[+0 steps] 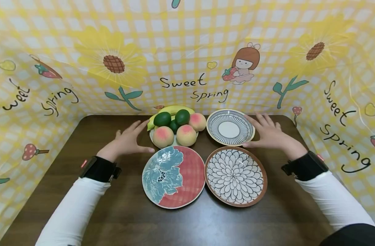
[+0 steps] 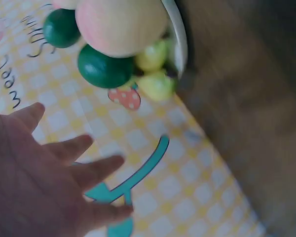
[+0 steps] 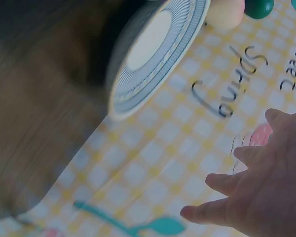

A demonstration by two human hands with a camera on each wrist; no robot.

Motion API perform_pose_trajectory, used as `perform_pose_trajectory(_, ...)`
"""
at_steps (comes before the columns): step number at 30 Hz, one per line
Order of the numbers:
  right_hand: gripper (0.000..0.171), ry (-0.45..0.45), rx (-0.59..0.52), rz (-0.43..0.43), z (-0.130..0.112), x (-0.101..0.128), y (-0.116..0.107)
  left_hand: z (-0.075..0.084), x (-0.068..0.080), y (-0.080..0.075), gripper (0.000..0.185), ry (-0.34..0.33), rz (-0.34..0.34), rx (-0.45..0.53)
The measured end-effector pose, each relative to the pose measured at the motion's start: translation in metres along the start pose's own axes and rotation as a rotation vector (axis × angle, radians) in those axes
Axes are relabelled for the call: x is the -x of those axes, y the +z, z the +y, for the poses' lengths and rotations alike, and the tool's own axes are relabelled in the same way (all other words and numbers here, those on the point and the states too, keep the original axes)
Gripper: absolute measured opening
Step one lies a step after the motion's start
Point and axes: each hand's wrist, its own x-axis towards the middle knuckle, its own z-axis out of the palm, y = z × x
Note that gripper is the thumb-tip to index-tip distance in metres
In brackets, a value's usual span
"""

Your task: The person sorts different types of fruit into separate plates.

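Note:
My left hand (image 1: 127,141) is spread beside a plate (image 1: 175,142) piled with fruit, its thumb near the red plate's rim. On the fruit plate lie yellow bananas (image 1: 175,109), several pink-tinged peaches (image 1: 162,137) and dark green fruits (image 1: 162,119) that look like limes or avocados. My right hand (image 1: 271,135), fingers straight and apart, is at the right rim of a small striped plate (image 1: 229,130). Both palms hold nothing; the left wrist view shows the fingers (image 2: 96,170) extended, and so does the right wrist view with its fingers (image 3: 224,185).
In front stand a red plate with a blue flower (image 1: 190,177) and a brown-rimmed plate with white petals (image 1: 235,176), side by side. All rest on a dark wooden table (image 1: 119,212). A yellow checked cloth (image 1: 187,44) rises behind and at both sides.

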Motion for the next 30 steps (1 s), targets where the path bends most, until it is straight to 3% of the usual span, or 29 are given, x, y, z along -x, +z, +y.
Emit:
perform_pose_trajectory(4,0.107,-0.09,-0.009,0.009,-0.027,-0.036,0.003,-0.008,0.012,0.01,0.109,0.03,-0.057,0.169)
perform_pose_trajectory(10,0.106,-0.233,-0.03,0.014,-0.076,-0.088,0.004,-0.024,0.03,0.033,0.095,-0.073,-0.132,0.269)
perform_pose_trajectory(15,0.105,-0.326,-0.042,0.003,-0.113,-0.124,0.016,-0.033,0.042,0.058,0.077,-0.14,-0.198,0.438)
perform_pose_trajectory(23,0.099,-0.285,-0.074,-0.059,-0.15,-0.168,0.033,-0.027,0.051,0.082,0.051,-0.221,-0.256,0.685)
perform_pose_trajectory(30,0.083,-0.233,-0.156,-0.093,-0.173,-0.185,0.042,-0.018,0.052,0.092,0.025,-0.264,-0.264,0.729)
